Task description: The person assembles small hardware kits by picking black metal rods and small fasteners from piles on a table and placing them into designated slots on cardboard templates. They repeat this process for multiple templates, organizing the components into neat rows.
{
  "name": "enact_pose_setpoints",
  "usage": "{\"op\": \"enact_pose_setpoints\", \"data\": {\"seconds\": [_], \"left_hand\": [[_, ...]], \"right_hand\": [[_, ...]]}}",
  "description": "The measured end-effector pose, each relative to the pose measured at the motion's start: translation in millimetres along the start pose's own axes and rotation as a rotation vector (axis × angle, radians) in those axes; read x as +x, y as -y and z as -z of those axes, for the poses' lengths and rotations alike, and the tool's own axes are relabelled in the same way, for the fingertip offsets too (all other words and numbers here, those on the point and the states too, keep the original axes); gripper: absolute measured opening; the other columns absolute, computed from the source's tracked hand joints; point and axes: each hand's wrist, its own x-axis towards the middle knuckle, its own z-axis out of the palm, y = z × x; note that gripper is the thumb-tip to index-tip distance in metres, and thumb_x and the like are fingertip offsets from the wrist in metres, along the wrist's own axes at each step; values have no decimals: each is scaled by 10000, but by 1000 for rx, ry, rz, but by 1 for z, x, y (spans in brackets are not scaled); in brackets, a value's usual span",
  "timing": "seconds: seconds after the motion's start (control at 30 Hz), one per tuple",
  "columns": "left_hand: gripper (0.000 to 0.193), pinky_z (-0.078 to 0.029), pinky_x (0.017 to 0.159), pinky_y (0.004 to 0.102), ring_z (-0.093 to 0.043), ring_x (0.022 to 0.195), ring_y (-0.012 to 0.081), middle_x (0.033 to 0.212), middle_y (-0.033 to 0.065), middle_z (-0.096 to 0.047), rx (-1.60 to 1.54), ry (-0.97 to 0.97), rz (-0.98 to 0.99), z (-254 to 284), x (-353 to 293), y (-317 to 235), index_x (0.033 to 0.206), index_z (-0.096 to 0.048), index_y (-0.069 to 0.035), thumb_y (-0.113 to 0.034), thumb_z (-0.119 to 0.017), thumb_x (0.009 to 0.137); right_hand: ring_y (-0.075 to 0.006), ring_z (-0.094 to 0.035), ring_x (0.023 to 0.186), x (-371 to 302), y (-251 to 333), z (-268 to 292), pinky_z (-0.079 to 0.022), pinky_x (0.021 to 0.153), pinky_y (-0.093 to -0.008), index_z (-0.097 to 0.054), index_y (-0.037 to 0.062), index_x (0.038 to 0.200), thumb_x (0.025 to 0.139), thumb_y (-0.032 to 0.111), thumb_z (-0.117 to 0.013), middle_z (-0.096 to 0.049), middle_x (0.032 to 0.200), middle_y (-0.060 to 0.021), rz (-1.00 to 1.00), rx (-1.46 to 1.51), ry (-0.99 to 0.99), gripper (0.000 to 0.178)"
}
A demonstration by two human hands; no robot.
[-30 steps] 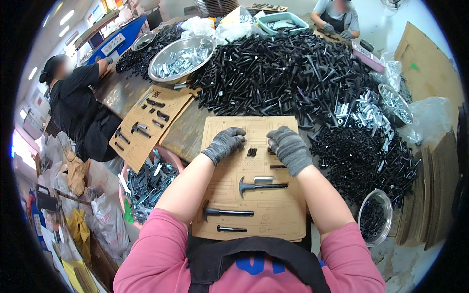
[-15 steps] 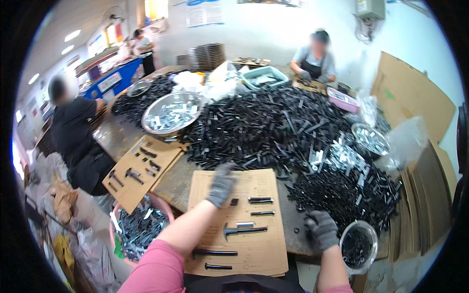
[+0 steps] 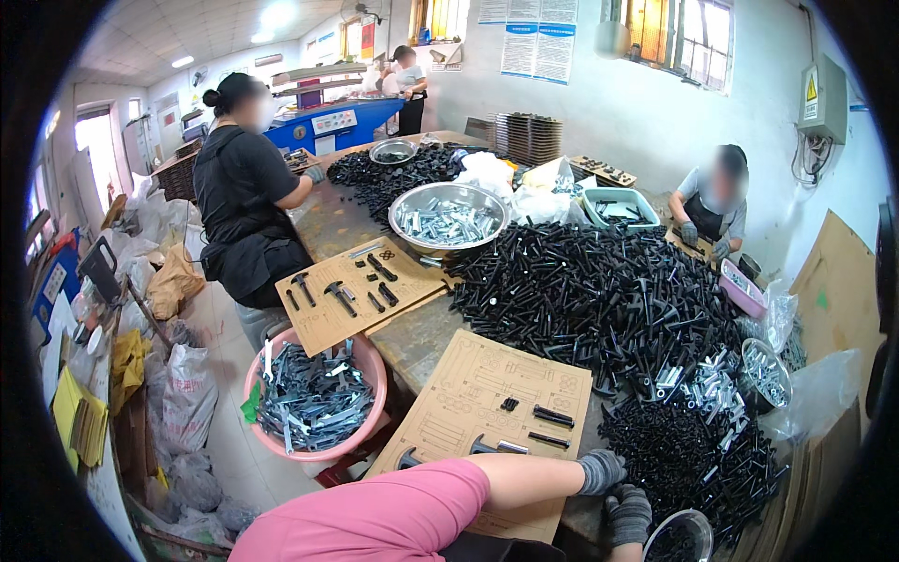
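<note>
My left hand [image 3: 601, 471], in a grey knit glove, reaches past the right edge of a printed cardboard sheet [image 3: 449, 379]. Just below it is my right hand [image 3: 626, 516], gloved alike. Both hands are closed, close together beside a heap of small black parts [image 3: 646, 442]; anything in their fingers is hidden. Lying on the sheet are small black nuts [image 3: 509, 404], a black bolt [image 3: 552, 417], a thinner black bolt [image 3: 548, 438], a silver sleeve [image 3: 512, 448] and a black T-shaped bracket [image 3: 482, 445]. My left arm covers the sheet's lower part.
A metal bowl [image 3: 707, 530] stands by my right hand. Beyond lies a large pile of black bolts [image 3: 585, 290]. A filled sheet [image 3: 328, 281] and a pink tub of metal pieces [image 3: 378, 384] are at left. Co-workers sit at left [image 3: 248, 187] and far right [image 3: 712, 201].
My left hand has moved from the sheet's far part to its right side, beside my right hand. The view has swung left. My right hand stays near the small black parts.
</note>
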Motion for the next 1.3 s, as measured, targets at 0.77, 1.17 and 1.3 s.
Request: {"op": "enact_pose_setpoints", "data": {"seconds": [0.77, 1.17, 1.3], "left_hand": [[203, -508, 648, 403, -613, 809, 295, 900, 136, -599, -41, -81, 85, 25, -2, -7, 862, -617, -85, -126, -611, 663], [268, -472, 739, 401, -580, 869, 359, 935, 204, -582, -101, -103, 507, 91, -154, 141, 894, -610, -51, -61, -612, 627], [253, -468, 741, 404, -574, 887, 346, 955, 197, -565, -80, -125, 646, 83, -207, 164, 921, -599, -60, -95, -594, 670]], "right_hand": [[-304, -532, 886, -18, 20, 16, -430, 787, -382, -575, 73, 934, 749, 221, -557, -570, 900, -158, 74, -58, 81, 238], [-304, -461, 1092, -8, 45, 39, -374, 920, -356, -543, 85, 1069, 790, 252, -557, -532, 1102, -183, -12, -114, 178, 325], [-322, -499, 1023, -7, 38, 33, -410, 867, -378, -560, 102, 1022, 802, 268, -529, -546, 1064, -180, 36, -119, 142, 278]]}}
